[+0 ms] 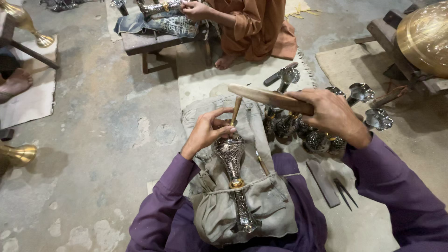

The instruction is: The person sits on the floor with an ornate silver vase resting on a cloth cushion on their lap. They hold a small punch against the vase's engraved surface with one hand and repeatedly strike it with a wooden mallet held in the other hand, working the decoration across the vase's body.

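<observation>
An engraved silver vase with a brass ring lies lengthwise on a grey padded cloth bundle in my lap, tied down by a cord. My left hand pinches a thin wooden-handled chisel upright against the vase's bulb. My right hand is raised to the right, gripping a flat wooden mallet stick that points left above the chisel.
Several more engraved silver vases lie on the mat to my right, with a dark flat bar and tweezers. Another person in orange sits ahead at a low wooden bench. Brass vessels stand at left and top right.
</observation>
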The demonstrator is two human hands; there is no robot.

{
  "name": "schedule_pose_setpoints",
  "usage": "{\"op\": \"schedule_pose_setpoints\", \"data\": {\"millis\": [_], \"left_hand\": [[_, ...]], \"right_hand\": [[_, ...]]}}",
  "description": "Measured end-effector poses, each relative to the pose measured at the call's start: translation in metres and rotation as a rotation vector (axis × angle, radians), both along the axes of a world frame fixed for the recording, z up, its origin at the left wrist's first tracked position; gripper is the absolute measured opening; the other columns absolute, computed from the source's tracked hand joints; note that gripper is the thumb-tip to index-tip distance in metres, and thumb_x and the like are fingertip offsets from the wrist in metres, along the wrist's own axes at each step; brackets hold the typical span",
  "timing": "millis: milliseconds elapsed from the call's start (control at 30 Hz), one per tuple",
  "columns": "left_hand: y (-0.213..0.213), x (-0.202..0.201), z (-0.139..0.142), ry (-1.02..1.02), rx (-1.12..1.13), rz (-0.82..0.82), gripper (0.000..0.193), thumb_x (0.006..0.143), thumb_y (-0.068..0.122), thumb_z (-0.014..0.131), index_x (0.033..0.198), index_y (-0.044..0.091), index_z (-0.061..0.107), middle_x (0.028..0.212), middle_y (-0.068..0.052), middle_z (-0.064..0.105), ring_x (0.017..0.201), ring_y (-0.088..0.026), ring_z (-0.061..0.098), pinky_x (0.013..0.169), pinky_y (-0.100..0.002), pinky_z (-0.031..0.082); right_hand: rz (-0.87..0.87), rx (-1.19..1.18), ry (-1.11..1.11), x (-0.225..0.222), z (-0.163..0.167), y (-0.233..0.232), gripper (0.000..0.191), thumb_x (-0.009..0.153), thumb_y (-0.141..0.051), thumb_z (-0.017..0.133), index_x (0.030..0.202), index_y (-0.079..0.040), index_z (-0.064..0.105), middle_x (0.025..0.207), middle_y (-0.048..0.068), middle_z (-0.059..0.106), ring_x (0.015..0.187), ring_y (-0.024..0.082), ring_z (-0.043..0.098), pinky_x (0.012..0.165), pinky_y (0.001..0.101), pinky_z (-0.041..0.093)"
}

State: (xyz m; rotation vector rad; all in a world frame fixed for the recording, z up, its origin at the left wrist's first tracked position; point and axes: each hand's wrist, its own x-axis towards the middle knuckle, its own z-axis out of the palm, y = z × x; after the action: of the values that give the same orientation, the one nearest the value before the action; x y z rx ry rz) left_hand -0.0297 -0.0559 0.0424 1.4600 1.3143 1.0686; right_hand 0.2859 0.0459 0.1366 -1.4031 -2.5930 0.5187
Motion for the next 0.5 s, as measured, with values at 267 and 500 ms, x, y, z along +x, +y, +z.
{"op": "schedule_pose_setpoints", "data": {"millis": [267,500], "left_hand": [[0.002,-0.003,-0.003,-0.022,0.002,-0.023,0.057,0.087,0.009,0.079,0.141,0.011,0.06,0.089,-0.013,0.081,0.081,-0.008,0.073,0.069,-0.026,0.062],[0.003,-0.004,-0.013,-0.113,-0.003,-0.06,0.059,0.088,0.007,0.079,0.143,0.01,0.058,0.092,-0.01,0.08,0.085,-0.008,0.073,0.072,-0.027,0.063]], "right_hand": [[0.128,0.145,0.042,0.001,-0.001,0.003,0.075,0.071,-0.007,0.082,0.141,-0.021,0.059,0.118,0.007,0.073,0.099,0.024,0.071,0.087,0.0423,0.059],[0.004,0.069,0.0,0.011,-0.013,0.001,0.072,0.079,-0.008,0.077,0.145,-0.03,0.058,0.111,0.004,0.074,0.088,0.022,0.072,0.079,0.0389,0.061]]}}
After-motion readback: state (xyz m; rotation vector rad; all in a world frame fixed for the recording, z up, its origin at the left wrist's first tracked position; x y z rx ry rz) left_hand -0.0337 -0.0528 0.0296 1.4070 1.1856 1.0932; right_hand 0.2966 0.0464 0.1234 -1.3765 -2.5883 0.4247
